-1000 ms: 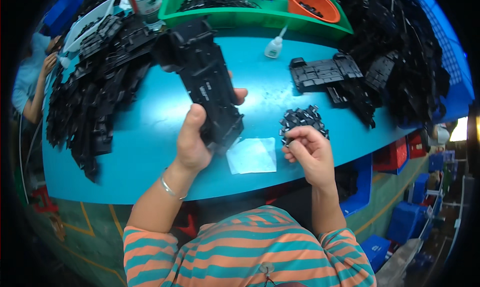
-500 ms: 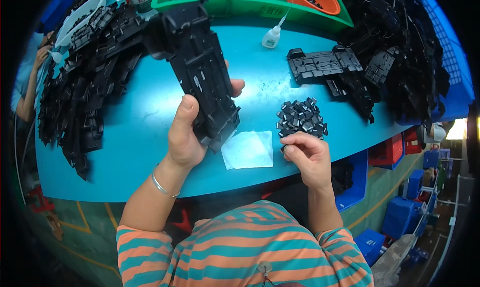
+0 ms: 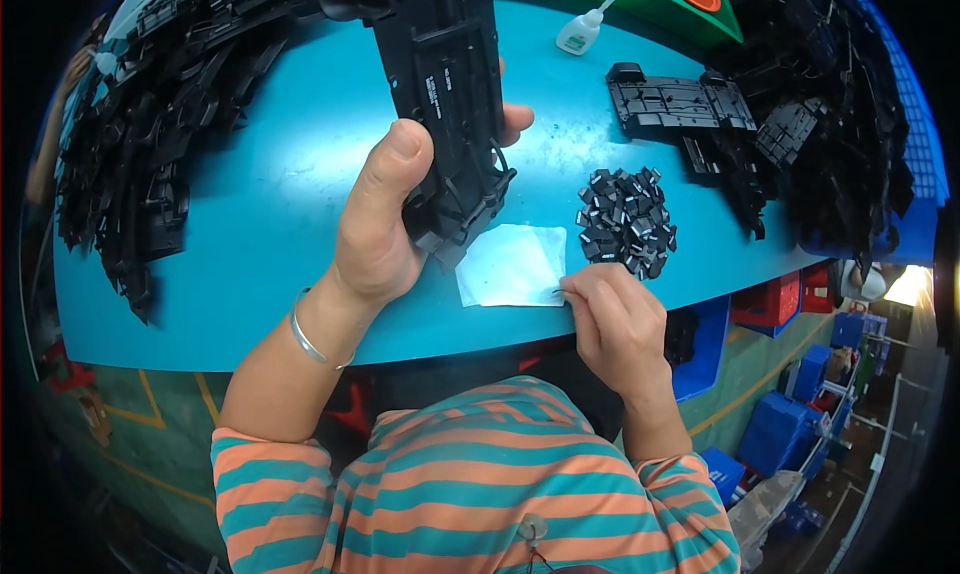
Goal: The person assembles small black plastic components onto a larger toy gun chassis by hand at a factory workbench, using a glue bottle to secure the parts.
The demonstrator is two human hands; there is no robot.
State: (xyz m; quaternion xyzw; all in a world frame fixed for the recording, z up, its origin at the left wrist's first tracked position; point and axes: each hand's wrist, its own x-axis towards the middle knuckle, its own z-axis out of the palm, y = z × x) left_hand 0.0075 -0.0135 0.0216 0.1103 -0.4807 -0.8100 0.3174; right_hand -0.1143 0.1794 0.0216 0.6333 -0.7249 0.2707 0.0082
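We're clamping the black panel (image 3: 450,94), upper centre, between thumb and fingers of our left hand (image 3: 377,219), while our right hand (image 3: 620,319), right of centre, is pinching a tiny dark piece (image 3: 559,291) we're risking dropping if those fingertips loosen.

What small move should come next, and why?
Probably a slight shift left over the pale sheet: the right hand pinches what looks like a small dark piece at the sheet's right edge, while the left hand holds the long black part.
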